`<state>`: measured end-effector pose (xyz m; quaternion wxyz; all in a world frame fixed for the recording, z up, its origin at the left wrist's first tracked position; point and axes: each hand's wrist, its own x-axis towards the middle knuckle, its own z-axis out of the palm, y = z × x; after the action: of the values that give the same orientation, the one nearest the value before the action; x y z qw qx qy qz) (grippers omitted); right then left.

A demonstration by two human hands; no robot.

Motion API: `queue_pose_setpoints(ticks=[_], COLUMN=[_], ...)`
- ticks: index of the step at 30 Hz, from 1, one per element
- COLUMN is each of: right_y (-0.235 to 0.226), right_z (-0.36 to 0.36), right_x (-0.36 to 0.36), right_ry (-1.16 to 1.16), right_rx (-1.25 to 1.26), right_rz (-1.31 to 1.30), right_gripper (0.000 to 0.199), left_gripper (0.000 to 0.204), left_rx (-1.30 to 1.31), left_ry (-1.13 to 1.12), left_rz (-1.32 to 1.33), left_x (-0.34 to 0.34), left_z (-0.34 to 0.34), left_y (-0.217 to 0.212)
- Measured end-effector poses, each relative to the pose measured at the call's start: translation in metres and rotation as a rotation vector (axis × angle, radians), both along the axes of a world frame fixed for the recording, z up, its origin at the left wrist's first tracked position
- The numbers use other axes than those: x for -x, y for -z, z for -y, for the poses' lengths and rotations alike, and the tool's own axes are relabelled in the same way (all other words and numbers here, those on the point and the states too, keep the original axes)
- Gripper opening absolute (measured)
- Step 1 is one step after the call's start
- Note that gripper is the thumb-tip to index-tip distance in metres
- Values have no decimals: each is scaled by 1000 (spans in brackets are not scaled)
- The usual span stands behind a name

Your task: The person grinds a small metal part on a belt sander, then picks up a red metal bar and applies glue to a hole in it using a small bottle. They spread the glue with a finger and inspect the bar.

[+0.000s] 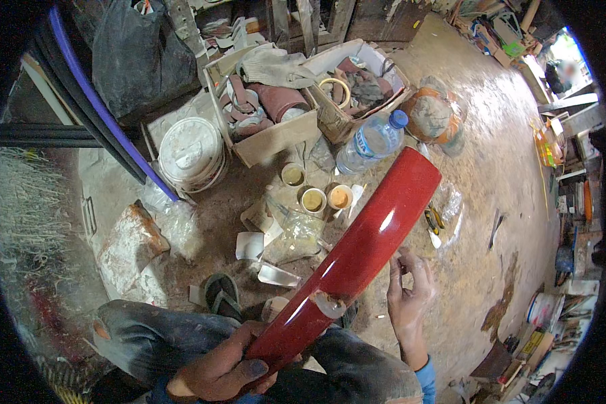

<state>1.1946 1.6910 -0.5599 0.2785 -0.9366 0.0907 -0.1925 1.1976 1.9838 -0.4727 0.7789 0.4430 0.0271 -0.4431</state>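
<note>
A long, glossy red curved panel [363, 236], which looks like a fender, slants across the middle of the view from lower left to upper right. My left hand [225, 367] grips its near lower end, thumb on top. Toward that end, the paint is broken by a pale greyish patch [330, 304]. Beside the panel's right edge is my right hand [411, 293], its fingers curled in and the thumb close to them. Whether anything small is pinched there I cannot make out. Past the panel stand small cups [313, 200] with yellowish and orange contents.
Behind the cups stand a clear water bottle [372, 145] with a blue cap, a white lidded bucket [192, 153] and cardboard boxes [276, 138] of sandpaper and rags. Pliers [435, 219] lie right of the panel. Blue and black tubes [104, 108] slant in at left.
</note>
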Motion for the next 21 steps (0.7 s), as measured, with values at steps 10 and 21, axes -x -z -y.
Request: queue_pose_setpoints(ticks=[10,21], right_y=[-4,-45], right_z=[5,-10], right_x=[46,21], right_ry=[196,-428], right_rx=[-162,-196], right_rz=[-284,92], right_gripper=[13,22], left_gripper=[59,43], left_rx=[169,-397], left_ry=[47,180], left_rz=[-78,118], left_x=[12,6], left_z=[-9,12], left_y=[-4,-11])
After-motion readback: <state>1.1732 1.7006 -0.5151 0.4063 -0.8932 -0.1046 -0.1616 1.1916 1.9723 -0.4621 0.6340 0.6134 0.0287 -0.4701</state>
